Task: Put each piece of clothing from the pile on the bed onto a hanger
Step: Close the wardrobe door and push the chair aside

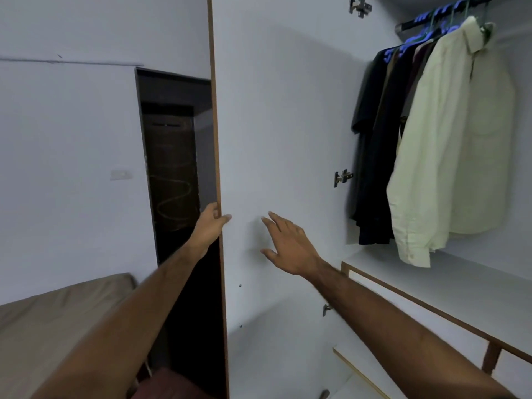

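My left hand (211,224) grips the brown outer edge of the open white wardrobe door (282,125), thumb on the inner face and fingers behind it. My right hand (288,244) is spread with straight fingers close to the door's inner face; contact is unclear. Inside the wardrobe, a pale cream shirt (452,156) and several dark garments (377,145) hang on blue and green hangers (426,36) from the rail at top right. The bed (51,321) with a tan cover shows at lower left; no clothing pile is in view.
A white shelf (431,286) with a wood edge runs below the hanging clothes. A dark doorway (172,168) stands behind the door's edge. Metal hinges (342,177) sit on the door's inner side. A white wall with a switch plate (121,174) is at left.
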